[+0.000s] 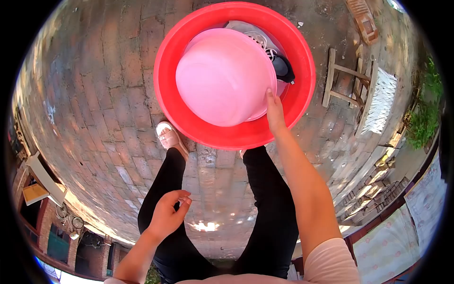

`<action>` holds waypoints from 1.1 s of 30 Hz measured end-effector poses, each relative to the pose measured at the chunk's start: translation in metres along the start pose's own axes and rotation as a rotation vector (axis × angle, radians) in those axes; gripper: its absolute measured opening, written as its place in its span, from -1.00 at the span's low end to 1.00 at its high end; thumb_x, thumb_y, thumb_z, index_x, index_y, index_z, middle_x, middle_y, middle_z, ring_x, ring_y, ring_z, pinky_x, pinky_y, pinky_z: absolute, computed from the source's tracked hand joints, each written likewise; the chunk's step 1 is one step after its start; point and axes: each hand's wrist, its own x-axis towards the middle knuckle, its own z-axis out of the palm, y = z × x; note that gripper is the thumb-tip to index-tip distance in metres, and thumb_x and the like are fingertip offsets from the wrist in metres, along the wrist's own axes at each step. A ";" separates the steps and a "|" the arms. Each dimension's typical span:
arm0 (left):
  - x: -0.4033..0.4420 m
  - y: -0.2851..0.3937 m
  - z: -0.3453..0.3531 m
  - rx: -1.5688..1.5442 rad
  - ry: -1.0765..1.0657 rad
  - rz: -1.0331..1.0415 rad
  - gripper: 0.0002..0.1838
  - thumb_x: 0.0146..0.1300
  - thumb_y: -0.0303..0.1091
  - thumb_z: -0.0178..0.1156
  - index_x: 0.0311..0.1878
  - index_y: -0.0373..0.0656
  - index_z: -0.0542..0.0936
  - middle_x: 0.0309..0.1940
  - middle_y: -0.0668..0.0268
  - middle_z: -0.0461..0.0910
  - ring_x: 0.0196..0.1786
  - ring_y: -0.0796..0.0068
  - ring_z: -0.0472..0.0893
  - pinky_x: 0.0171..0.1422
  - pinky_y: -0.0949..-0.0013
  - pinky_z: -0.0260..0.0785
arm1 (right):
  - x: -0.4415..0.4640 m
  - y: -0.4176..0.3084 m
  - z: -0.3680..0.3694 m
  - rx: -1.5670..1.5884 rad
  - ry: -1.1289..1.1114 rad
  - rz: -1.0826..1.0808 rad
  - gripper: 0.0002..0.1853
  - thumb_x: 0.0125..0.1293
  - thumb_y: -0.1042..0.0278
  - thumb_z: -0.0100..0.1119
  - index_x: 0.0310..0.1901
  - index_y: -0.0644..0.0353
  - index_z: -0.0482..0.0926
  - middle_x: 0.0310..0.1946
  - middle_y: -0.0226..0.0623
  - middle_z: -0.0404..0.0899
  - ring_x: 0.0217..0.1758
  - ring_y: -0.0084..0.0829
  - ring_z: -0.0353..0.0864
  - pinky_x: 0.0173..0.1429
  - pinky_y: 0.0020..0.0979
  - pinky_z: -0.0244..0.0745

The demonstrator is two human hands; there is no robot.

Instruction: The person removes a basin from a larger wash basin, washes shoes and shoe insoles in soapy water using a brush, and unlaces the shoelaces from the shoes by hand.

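A pink plastic basin (222, 78) lies tilted, its rounded underside facing up, inside a large red tub (165, 104). My right hand (274, 111) grips the pink basin's right edge, thumb on the outside and fingers hidden beneath. Beside the basin in the tub is a dark shoe (283, 68) with white laces. A pale grey shoe (243, 28) shows partly behind the basin. Over my left thigh hangs my left hand (170, 212), loosely curled, with a small gap between thumb and fingers and nothing in it.
The tub stands on brick paving (113, 94) in front of my sandalled feet. A wooden stool (345, 83) lies on its side at the right, its woven white seat (382, 102) facing outward. Further back is a wooden piece (363, 21). Green plants (425, 109) grow at the right edge.
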 end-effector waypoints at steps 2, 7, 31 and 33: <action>0.055 -0.006 -0.014 -0.233 0.155 -0.039 -0.71 0.35 -0.33 0.19 0.05 -0.27 0.54 -0.19 0.30 0.62 -0.13 0.51 0.57 0.03 0.43 0.39 | -0.002 0.024 0.013 0.115 0.128 -0.122 -0.45 0.49 -0.06 -0.09 -0.14 0.41 0.57 -0.21 -0.26 0.59 -0.12 -0.42 0.50 0.05 -0.36 0.40; 0.161 -0.004 -0.042 -0.460 0.395 -0.104 -0.40 0.45 0.04 -0.01 0.30 -0.29 0.34 0.20 0.20 0.45 0.23 0.43 0.42 0.27 0.35 0.23 | -0.017 -0.050 -0.037 0.072 0.144 -0.014 -0.48 0.50 -0.01 -0.09 -0.12 0.38 0.63 -0.26 -0.28 0.65 -0.16 -0.49 0.54 -0.01 -0.45 0.45; 0.077 0.108 -0.326 -0.321 0.718 0.563 -0.54 0.40 -0.21 0.16 0.22 -0.34 0.46 0.05 0.22 0.60 0.06 0.48 0.60 0.15 0.40 0.46 | 0.062 -0.068 0.012 -0.732 0.371 -0.667 -0.52 0.24 0.14 0.22 0.09 0.31 0.50 -0.02 0.03 0.59 0.05 -0.04 0.58 0.20 -0.15 0.42; 0.130 0.088 -0.319 0.040 0.881 0.424 -0.64 0.35 -0.23 0.23 0.05 -0.34 0.56 -0.20 0.30 0.65 -0.21 0.59 0.61 -0.10 0.52 0.47 | 0.106 -0.061 0.007 -0.855 0.342 -0.591 -0.42 0.16 0.06 0.26 0.13 0.28 0.49 0.04 0.06 0.57 0.11 -0.02 0.56 0.21 -0.13 0.43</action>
